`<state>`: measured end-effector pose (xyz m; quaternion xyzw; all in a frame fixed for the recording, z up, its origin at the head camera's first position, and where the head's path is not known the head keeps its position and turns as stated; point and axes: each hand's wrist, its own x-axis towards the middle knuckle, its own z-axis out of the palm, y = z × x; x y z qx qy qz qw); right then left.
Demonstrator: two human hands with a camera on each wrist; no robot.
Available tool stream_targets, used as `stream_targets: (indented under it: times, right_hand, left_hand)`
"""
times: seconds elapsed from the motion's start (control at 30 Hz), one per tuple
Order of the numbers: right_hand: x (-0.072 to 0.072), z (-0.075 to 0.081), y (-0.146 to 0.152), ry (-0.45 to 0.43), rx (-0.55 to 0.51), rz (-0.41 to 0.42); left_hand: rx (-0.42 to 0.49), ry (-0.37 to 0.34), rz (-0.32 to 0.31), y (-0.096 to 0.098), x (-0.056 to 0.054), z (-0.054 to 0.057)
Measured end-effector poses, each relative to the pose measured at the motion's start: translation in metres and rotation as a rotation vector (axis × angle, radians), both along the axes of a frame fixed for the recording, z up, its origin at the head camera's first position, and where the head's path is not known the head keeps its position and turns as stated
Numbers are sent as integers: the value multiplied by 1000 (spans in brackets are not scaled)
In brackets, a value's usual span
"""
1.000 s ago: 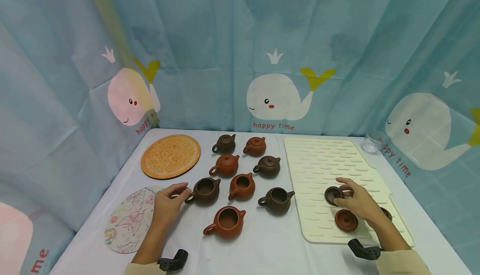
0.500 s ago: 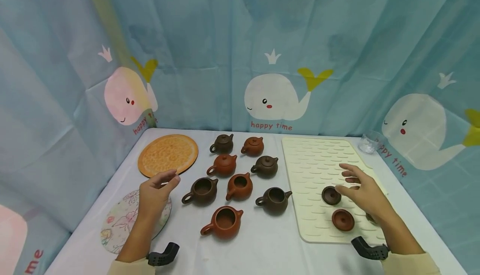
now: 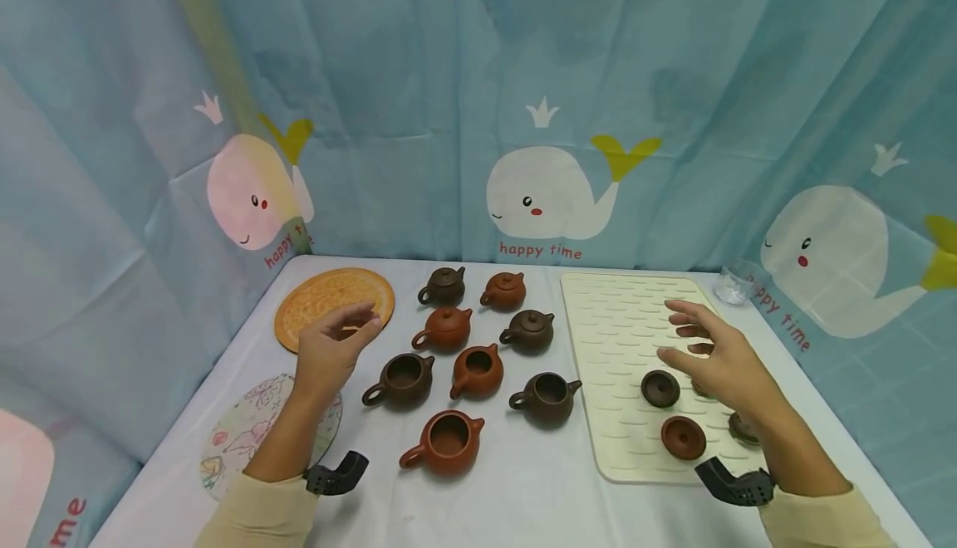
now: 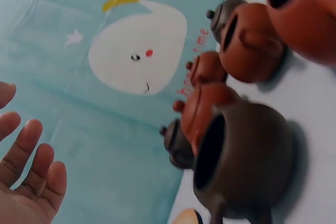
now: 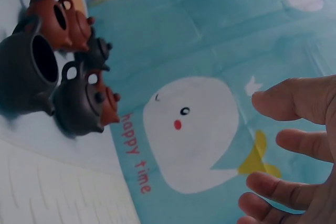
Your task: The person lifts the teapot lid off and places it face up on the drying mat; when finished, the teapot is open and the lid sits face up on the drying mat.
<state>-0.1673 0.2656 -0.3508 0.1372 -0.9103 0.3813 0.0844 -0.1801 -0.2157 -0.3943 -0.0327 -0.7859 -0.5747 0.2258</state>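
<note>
In the head view my left hand [image 3: 329, 357] is raised between the two round mats, its fingers loosely bent and holding nothing. Nearest to it stands a lidless dark brown teapot [image 3: 413, 397]. Over the cream mat hovers my right hand [image 3: 728, 369], also holding nothing, thumb and fingers spread. Below it lie a dark lid [image 3: 660, 388], a reddish lid [image 3: 684, 437] and another dark lid [image 3: 743, 429]; one more is mostly hidden by the hand. Other lidless teapots are a red one [image 3: 478, 372], a dark one [image 3: 547, 401] and a larger red one [image 3: 450, 444].
Several lidded teapots, including a red one [image 3: 446, 329], stand behind. A pizza-patterned round mat [image 3: 321, 299] and a floral round mat [image 3: 247, 428] lie left. The ridged cream mat [image 3: 620, 315] is at right, with a clear glass [image 3: 736, 284] beyond its far corner.
My left hand has left the dark teapot's handle area, first going left, then up and forward. My right hand has lifted off the dark lid and moved forward, uncovering more of the lids.
</note>
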Motion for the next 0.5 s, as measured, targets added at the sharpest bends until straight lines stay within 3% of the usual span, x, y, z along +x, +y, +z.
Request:
stream_targets:
  times: [0.37,0.5]
  right_hand:
    - [-17,12,-20,0,-37,53]
    - [-28,14,-27,-12,-43,74]
  left_hand:
    - [19,30,-148,36,-27,13]
    - [35,-3,-211,54,-41,17]
